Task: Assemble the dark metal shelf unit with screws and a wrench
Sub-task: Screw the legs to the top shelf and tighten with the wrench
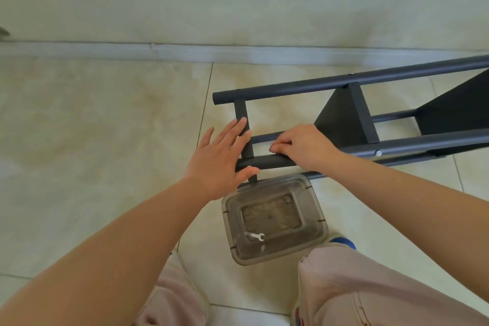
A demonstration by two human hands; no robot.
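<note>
Down on the tiled floor (105, 127), the dark metal shelf unit (344, 116) lies on its side. Left hand (219, 156) is spread flat, fingers straight, against the end crossbar (243, 116) of the unit. Right hand (304, 147) curls its grip over the nearest tube (272, 161), fingertips pinched together (whether on a screw, I cannot tell). Just below the unit sits a clear plastic box (315, 219), a small wrench (255, 235) inside.

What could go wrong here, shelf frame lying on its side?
Left hand lies flat against the end crossbar, not gripping, so the shelf frame could shift while the right hand works at the near tube. The wrench sits in the clear box underfoot, easy to kick.
</note>
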